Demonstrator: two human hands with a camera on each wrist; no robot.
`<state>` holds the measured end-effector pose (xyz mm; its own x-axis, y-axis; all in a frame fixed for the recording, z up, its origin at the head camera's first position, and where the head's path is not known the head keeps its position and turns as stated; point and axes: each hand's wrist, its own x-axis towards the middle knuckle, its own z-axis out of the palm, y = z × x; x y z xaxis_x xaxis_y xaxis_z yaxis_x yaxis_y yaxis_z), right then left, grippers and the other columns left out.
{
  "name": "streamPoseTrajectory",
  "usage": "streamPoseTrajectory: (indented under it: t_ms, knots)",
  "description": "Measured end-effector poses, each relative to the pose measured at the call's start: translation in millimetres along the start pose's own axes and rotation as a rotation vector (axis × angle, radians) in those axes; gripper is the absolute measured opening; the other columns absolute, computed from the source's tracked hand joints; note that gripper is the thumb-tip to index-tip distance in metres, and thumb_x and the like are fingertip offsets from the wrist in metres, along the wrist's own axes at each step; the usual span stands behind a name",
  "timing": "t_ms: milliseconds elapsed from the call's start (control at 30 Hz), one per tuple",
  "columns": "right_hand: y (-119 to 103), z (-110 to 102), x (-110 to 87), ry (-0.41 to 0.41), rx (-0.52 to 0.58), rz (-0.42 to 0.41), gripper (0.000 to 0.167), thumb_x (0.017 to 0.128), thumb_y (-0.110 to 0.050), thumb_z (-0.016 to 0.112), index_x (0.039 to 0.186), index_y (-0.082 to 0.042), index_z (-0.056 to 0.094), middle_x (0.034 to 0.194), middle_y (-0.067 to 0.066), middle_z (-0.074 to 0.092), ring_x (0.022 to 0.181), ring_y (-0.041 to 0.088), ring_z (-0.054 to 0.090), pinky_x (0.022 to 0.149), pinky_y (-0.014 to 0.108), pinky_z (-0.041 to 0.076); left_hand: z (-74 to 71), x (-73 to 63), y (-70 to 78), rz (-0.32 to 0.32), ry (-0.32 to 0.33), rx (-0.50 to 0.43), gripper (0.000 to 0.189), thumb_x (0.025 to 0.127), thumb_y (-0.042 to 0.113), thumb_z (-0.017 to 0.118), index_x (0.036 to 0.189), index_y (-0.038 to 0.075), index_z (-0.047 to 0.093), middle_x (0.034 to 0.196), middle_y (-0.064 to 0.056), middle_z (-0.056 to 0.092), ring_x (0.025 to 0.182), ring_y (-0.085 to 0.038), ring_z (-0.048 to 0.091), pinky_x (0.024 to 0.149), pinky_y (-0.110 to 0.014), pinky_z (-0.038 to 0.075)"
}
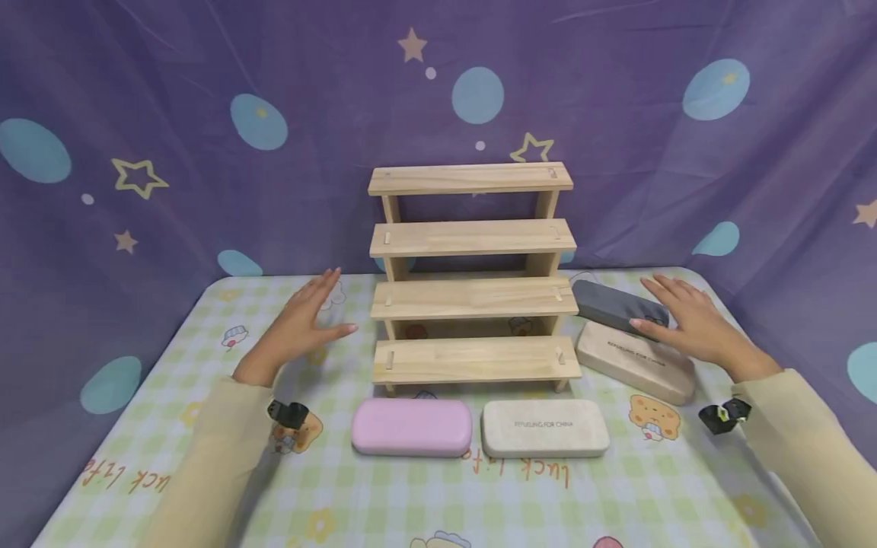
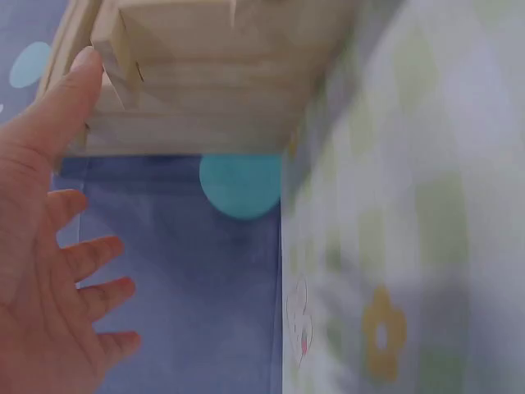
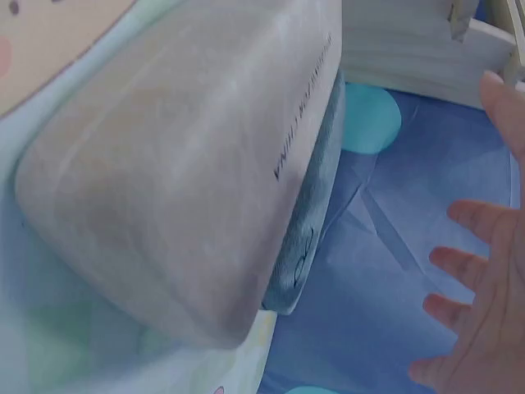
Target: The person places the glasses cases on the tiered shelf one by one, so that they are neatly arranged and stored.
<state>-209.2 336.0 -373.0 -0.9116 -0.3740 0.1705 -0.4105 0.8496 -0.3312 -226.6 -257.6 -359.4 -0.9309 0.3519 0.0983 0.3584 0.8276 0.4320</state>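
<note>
My left hand point(image 1: 298, 327) hovers left of a tiered wooden rack point(image 1: 473, 297), fingers extended and thumb apart, holding nothing. On the right, my right hand point(image 1: 692, 323) is held with straight, spread fingers over two glasses cases, a dark grey one point(image 1: 617, 304) and a beige one point(image 1: 637, 361). The right wrist view shows the beige case point(image 3: 189, 164) beside that hand point(image 3: 484, 304), with a gap between them. In front of the rack lie a pink glasses case point(image 1: 411, 428) and an off-white glasses case point(image 1: 544, 438) with printed lettering, side by side.
The rack's several stepped shelves carry nothing and rise toward the back. A green-and-white checked cloth point(image 1: 329, 487) covers the table. Behind it hangs a purple curtain point(image 1: 308, 205) with stars and blue spots.
</note>
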Motion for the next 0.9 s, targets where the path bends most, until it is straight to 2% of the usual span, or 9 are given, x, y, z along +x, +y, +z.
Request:
streamPoseTrajectory:
  t_ms: [167,267,400,600,667,767,833,900]
  knots:
    - [6.8,-3.0,-1.8,-0.028,0.13,-0.012,0.073,0.09,-0.028,0.063,0.148,-0.004,0.027,0.149,0.031,0.021,0.135,0.053,0.014,0.102,0.072,0.012,6.0,1.8,11.5,0.069,0.035,-0.171,0.095,0.083,0.037,0.072,0.153,0.019,0.01,0.157,-0.014,0.012,0.141,-0.04,0.015,0.11,-0.063,0.017]
    - [12.0,-3.5,-2.2,-0.041,0.193,-0.02,0.07,0.091,-0.024,0.062,0.148,-0.002,0.028,0.149,0.031,0.021,0.135,0.053,0.013,0.101,0.073,0.012,9.4,2.4,18.6,0.085,0.042,-0.273,0.09,0.084,0.029,0.072,0.153,0.021,0.014,0.157,-0.012,0.016,0.141,-0.038,0.018,0.111,-0.061,0.02]
    - [20.1,-3.9,-0.6,-0.045,0.242,-0.036,0.068,0.092,-0.021,0.061,0.148,-0.002,0.027,0.147,0.032,0.023,0.134,0.054,0.015,0.101,0.073,0.013,13.9,3.8,25.3,0.115,0.068,-0.428,0.081,0.086,0.016,0.07,0.151,0.015,0.023,0.155,-0.013,0.022,0.141,-0.033,0.021,0.114,-0.054,0.019]
    - [37.5,-2.9,-5.1,-0.076,0.343,0.08,0.066,0.091,-0.019,0.062,0.148,-0.011,0.03,0.151,0.023,0.024,0.139,0.039,0.016,0.099,0.073,0.021,21.8,10.5,33.3,0.147,0.082,-0.589,0.074,0.086,0.006,0.069,0.148,0.004,0.028,0.153,-0.016,0.025,0.139,-0.035,0.024,0.115,-0.048,0.02]
    - [42.8,-1.9,-6.4,-0.092,0.391,0.103,0.066,0.092,-0.019,0.061,0.149,-0.012,0.028,0.152,0.022,0.023,0.139,0.037,0.016,0.098,0.074,0.021,23.8,12.3,35.1,0.145,0.076,-0.628,0.073,0.086,0.005,0.068,0.147,0.002,0.028,0.153,-0.017,0.026,0.139,-0.036,0.024,0.115,-0.047,0.021]
    - [49.3,-0.1,-6.5,-0.107,0.455,0.128,0.065,0.093,-0.019,0.059,0.15,-0.014,0.028,0.153,0.019,0.022,0.139,0.034,0.016,0.102,0.07,0.02,26.4,14.6,37.3,0.127,0.074,-0.688,0.071,0.086,0.002,0.067,0.146,-0.001,0.029,0.152,-0.017,0.028,0.139,-0.036,0.025,0.115,-0.045,0.022]
    - [53.7,1.5,-5.7,-0.116,0.483,0.131,0.062,0.095,-0.019,0.056,0.15,-0.015,0.027,0.154,0.015,0.022,0.139,0.029,0.018,0.11,0.052,0.026,27.9,15.9,38.1,0.109,0.07,-0.73,0.069,0.087,0.001,0.065,0.145,-0.002,0.03,0.151,-0.018,0.029,0.139,-0.034,0.026,0.116,-0.043,0.022]
    - [57.9,3.3,-5.6,-0.117,0.523,0.137,0.059,0.096,-0.017,0.054,0.149,-0.015,0.028,0.155,0.009,0.023,0.139,0.017,0.02,0.107,0.028,0.031,29.2,17.0,38.6,0.095,0.064,-0.766,0.067,0.087,0.0,0.064,0.145,-0.004,0.03,0.15,-0.019,0.03,0.139,-0.033,0.026,0.116,-0.041,0.022]
